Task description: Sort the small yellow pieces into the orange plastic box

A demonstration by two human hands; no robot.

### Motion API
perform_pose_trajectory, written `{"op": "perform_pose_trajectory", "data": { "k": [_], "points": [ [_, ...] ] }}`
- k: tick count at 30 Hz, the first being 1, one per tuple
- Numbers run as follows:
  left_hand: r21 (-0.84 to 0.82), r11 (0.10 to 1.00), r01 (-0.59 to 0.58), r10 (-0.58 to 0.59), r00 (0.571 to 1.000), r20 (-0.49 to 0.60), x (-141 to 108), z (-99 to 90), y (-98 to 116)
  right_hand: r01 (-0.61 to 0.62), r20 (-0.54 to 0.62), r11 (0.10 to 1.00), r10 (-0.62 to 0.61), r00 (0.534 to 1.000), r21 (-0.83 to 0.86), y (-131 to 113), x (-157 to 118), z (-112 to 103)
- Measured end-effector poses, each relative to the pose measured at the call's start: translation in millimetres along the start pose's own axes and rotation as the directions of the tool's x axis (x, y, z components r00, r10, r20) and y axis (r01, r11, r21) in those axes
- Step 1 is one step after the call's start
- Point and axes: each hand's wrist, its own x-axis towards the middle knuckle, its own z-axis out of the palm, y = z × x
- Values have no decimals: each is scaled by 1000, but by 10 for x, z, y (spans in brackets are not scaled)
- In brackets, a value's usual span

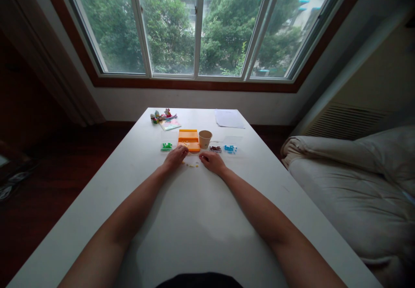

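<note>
My left hand [176, 157] is at the front left corner of an open orange box [193, 146], fingers drawn together. Small pale pieces lie in the box near those fingertips. My right hand [213, 161] rests on the table just in front of the box, its fingers curled in. Whatever either hand may hold is too small to make out. Between and below the hands lies a loose row of tiny pale and yellowish pieces [191, 165]. Behind my right hand stands a paper cup [205, 139].
Left of the box, a clear case holds green pieces [166, 146]. To the right are a case of dark brown pieces [215, 148] and one of blue pieces [230, 149]. Small colourful figures [161, 116] and white paper [229, 118] lie at the white table's [194, 219] far end.
</note>
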Motion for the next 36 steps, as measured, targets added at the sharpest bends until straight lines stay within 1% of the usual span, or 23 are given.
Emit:
{"op": "perform_pose_trajectory", "data": {
  "k": [6,14,27,36],
  "points": [
    [-34,999,-14,11,996,-86,7,44,-73,6,3,1000,-6,1000,4,27,-3,21],
    [-89,996,4,-19,986,-166,17,75,-131,11,-1,1000,-11,1000,13,41,-10,23],
    [-175,983,46,-87,969,-231,31,72,-158,-5,7,1000,5,1000,4,44,-7,32],
    [-158,985,73,-108,968,-227,36,78,-181,-3,9,1000,3,1000,2,60,-9,42]
  ]
}}
